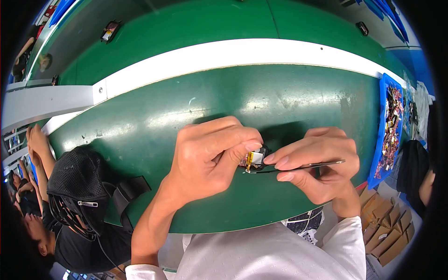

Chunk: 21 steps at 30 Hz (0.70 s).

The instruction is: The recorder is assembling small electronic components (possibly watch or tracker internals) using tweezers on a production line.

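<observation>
Above the green bench, my left hand (pixel 210 156) is closed, its thumb and forefinger pinching a small black-cased electronic device (pixel 257 157). The device's open side shows a silvery-white block, yellow tape and a bit of red. My right hand (pixel 319 161) grips a pair of thin dark tweezers (pixel 329 164), pointing left along the device's near edge. Their tip is by the lower left corner of the device, close to a small pale part; whether they pinch it I cannot tell. Fingertips of the right hand also touch or nearly touch the device's right side.
A blue tray (pixel 383 93) full of small wired parts stands at the bench's right end. On the left lies a black mesh bag (pixel 77 175) with a strap. Beyond the white rail (pixel 233 52), a green belt (pixel 200 23) carries similar devices. Cardboard boxes (pixel 389 228) sit lower right; co-workers are at left.
</observation>
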Tool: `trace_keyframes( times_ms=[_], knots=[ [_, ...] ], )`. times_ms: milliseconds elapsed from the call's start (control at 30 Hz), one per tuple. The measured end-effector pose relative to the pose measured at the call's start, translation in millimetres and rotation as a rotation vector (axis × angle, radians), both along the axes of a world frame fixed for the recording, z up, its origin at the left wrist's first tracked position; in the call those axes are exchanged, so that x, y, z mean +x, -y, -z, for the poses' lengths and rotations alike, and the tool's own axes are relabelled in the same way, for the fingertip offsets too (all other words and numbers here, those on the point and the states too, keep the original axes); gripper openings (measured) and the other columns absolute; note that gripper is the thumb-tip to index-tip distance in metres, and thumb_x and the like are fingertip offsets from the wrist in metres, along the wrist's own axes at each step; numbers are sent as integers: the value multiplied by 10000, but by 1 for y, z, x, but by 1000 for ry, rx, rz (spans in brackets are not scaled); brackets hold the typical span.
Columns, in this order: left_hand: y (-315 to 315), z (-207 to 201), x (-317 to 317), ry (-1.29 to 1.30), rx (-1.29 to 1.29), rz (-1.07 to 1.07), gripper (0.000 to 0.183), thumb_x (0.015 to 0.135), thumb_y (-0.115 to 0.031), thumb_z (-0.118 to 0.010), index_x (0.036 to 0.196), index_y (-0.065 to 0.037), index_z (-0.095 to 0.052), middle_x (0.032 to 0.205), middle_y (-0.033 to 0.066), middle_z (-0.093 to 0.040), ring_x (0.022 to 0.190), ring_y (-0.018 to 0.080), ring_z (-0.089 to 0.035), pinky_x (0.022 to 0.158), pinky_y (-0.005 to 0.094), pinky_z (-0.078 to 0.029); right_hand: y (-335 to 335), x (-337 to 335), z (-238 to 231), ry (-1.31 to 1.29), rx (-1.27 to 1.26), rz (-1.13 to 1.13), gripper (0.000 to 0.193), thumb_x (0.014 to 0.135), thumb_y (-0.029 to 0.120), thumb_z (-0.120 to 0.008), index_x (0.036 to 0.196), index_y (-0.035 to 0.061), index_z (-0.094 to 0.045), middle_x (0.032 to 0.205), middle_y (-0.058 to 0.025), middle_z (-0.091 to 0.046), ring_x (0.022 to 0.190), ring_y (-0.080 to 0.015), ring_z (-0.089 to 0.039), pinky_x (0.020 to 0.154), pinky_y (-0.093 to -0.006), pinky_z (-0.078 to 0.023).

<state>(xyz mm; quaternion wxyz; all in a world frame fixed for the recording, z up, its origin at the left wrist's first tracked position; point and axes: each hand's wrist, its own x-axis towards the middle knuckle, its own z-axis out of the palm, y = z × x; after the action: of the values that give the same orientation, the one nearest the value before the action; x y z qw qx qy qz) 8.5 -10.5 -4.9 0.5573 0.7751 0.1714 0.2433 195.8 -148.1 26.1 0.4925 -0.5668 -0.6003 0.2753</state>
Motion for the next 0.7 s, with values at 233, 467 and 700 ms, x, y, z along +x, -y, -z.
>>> trace_keyframes(
  times_ms=[233,467,700],
  knots=[
    [3,0,2,0,99,-11,50,879,-1,-728,890,8,-775,733,97,-704,581,170,-634,502,278,-465,0,-1,0,-19,2,-2,126,739,3,-839,849,27,-784,833,-82,-798,548,-124,-680,466,-224,-432],
    [3,3,4,52,281,-15,55,846,-38,-737,863,-33,-789,715,57,-709,538,155,-641,474,272,-474,0,-2,0,-85,-9,4,106,754,-7,-828,845,24,-784,821,-85,-795,573,-142,-702,475,-231,-450],
    [4,3,3,84,249,-37,68,848,-15,-736,885,-16,-793,756,81,-731,564,148,-653,484,262,-476,0,-2,2,-10,23,-7,126,784,30,-846,849,57,-740,783,-120,-789,634,-167,-760,494,-224,-441]
  ],
)
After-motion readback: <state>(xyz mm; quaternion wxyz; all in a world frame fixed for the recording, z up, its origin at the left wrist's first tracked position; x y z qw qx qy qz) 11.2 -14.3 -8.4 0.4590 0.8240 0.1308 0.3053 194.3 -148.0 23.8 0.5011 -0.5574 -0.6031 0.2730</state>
